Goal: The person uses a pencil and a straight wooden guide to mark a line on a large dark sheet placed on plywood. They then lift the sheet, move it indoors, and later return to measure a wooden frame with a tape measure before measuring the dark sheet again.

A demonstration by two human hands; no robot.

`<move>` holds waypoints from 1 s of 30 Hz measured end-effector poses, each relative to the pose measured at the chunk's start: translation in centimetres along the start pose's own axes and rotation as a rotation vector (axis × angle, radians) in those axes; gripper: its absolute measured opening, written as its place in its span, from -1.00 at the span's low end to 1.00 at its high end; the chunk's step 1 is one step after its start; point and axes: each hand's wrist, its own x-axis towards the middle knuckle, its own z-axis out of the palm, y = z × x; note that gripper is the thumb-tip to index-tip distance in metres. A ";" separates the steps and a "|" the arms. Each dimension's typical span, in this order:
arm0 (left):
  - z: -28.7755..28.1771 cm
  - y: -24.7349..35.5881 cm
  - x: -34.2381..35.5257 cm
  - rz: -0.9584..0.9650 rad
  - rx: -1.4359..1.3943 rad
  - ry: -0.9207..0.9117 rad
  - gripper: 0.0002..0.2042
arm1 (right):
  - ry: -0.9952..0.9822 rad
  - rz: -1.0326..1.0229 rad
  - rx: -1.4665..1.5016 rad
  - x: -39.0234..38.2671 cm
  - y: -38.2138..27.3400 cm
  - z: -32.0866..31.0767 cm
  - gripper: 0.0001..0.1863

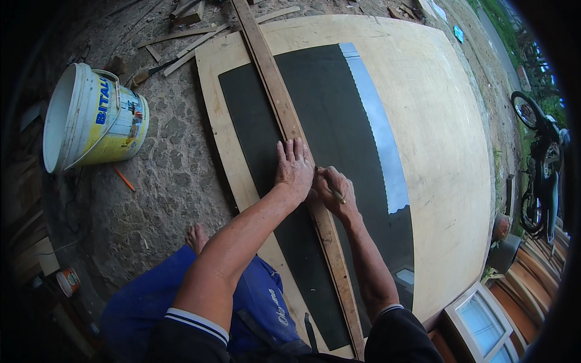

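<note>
- While the left hand (pixel 295 173) lies palm down across the strip (pixel 266 66), its fingers are straight, slightly apart and point toward the far end; it is not closed around the wood, only laid on top of it.
- The right hand (pixel 336 192) is closed, fingers curled around a thin tool (pixel 342 200), whose rounded end sticks out below the fist toward the wrist; the working tip is too hidden to make out.
- This fist sits at the right edge of the strip, just beside the left hand, low over the sheet (pixel 330 103); whether its knuckles touch the surface I cannot tell.
- The strip, long and brown, lies on the sheet at a slant, running past the sheet's far edge and back to the person's right sleeve (pixel 396 330).
- The sheet is dark and shiny, with a pale blue band along its right side that looks like reflected sky. It lies on a pale board (pixel 442 121), which shows past it on the left, far and right sides.
- On the rough ground (pixel 175 157) left of the board are a white and yellow bucket (pixel 132 130), an orange pencil (pixel 124 179) near it and the person's bare foot (pixel 196 238).
</note>
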 end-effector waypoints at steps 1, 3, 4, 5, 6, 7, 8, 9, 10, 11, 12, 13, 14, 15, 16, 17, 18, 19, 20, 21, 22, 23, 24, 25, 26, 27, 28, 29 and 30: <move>0.0 0.0 -0.1 -0.003 -0.013 -0.007 0.20 | -0.007 -0.002 -0.010 -1.8 0.6 -0.3 -0.83; -0.1 0.1 -0.2 -0.012 -0.021 -0.005 0.22 | -0.015 -0.009 -0.022 -5.0 1.6 -0.8 -0.85; -0.3 0.2 -0.2 -0.018 -0.032 -0.014 0.24 | -0.012 -0.011 -0.009 -6.7 2.0 -1.1 -0.85; -0.4 0.2 -0.3 -0.012 -0.042 -0.027 0.25 | -0.001 -0.033 0.008 -8.3 2.3 -1.4 -0.86; -0.5 0.1 -0.4 -0.010 -0.042 -0.024 0.25 | -0.061 0.035 -0.066 -9.6 2.6 -1.7 -0.86; -0.6 0.1 -0.5 -0.010 -0.041 -0.025 0.26 | -0.055 0.028 -0.053 -10.9 2.7 -2.1 -0.86; -0.7 0.2 -0.6 -0.022 -0.026 -0.042 0.26 | -0.048 0.016 -0.042 -12.1 2.8 -2.4 -0.86; -0.8 0.2 -0.7 -0.027 -0.026 -0.028 0.26 | -0.071 0.050 -0.051 -13.0 2.9 -2.6 -0.87; -0.8 0.3 -0.9 -0.028 -0.029 -0.017 0.26 | -0.099 0.095 -0.053 -13.5 3.0 -2.7 -0.88; -0.8 0.5 -1.1 -0.027 -0.027 -0.014 0.26 | -0.057 0.041 -0.028 -13.9 3.1 -2.8 -0.88; -0.8 0.5 -1.5 -0.024 -0.043 0.061 0.21 | -0.034 0.022 -0.017 -14.0 3.2 -2.7 -0.88; -0.8 0.7 -1.6 0.008 -0.055 0.105 0.15 | -0.014 0.001 -0.004 -14.0 3.4 -2.6 -0.88; -0.9 0.7 -1.7 0.036 -0.066 0.116 0.09 | -0.021 0.011 -0.009 -14.1 3.5 -2.5 -0.88; -0.9 0.8 -1.7 0.063 -0.079 0.126 0.03 | -0.029 0.020 -0.016 -14.1 3.7 -2.3 -0.88; -0.8 0.6 -1.7 0.091 -0.156 0.115 -0.03 | -0.037 0.028 -0.022 -14.0 4.0 -2.2 -0.88; -0.6 0.4 -1.7 0.122 -0.233 0.103 -0.09 | -0.018 -0.002 -0.013 -14.0 4.2 -2.1 -0.88; -0.3 0.3 -1.6 0.150 -0.307 0.099 -0.15 | 0.001 -0.027 -0.001 -14.1 4.4 -1.9 -0.88; 0.1 0.4 -1.8 0.151 -0.318 0.114 -0.16 | 0.015 -0.047 0.012 -14.2 4.5 -1.9 -0.88; 0.6 0.6 -1.9 0.145 -0.328 0.139 -0.18 | -0.012 -0.006 0.002 -14.2 4.6 -1.8 -0.87; 1.1 0.7 -2.0 0.139 -0.334 0.167 -0.20 | -0.004 -0.018 0.006 -14.3 4.7 -1.8 -0.87; 1.5 0.9 -2.2 0.111 -0.295 0.120 -0.03 | -0.006 -0.023 0.008 -14.4 4.7 -1.8 -0.86; 1.9 1.2 -2.7 0.099 -0.261 0.147 0.03 | 0.000 -0.032 0.009 -14.4 4.6 -1.8 -0.86; 2.2 1.6 -3.3 0.090 -0.226 0.167 0.09 | -0.011 -0.016 0.012 -14.5 4.6 -1.9 -0.85; 2.3 1.9 -3.6 0.087 -0.166 0.165 0.15 | 0.001 -0.016 0.014 -14.3 4.5 -1.9 -0.84; 2.2 2.2 -3.6 0.081 -0.147 0.146 0.19 | 0.004 -0.020 0.023 -14.4 4.5 -2.0 -0.84; 2.1 2.3 -3.7 0.071 -0.100 0.104 0.23 | 0.001 -0.023 0.033 -14.4 4.5 -2.0 -0.84; 2.0 2.4 -3.8 0.063 -0.041 0.083 0.27 | -0.018 -0.006 0.010 -14.3 4.5 -2.1 -0.83; 1.9 2.5 -4.0 0.068 -0.061 0.090 0.23 | -0.043 0.018 -0.007 -14.4 4.6 -2.2 -0.83; 2.0 2.5 -4.3 0.070 -0.067 0.116 0.20 | -0.072 0.049 -0.013 -14.3 4.5 -2.1 -0.83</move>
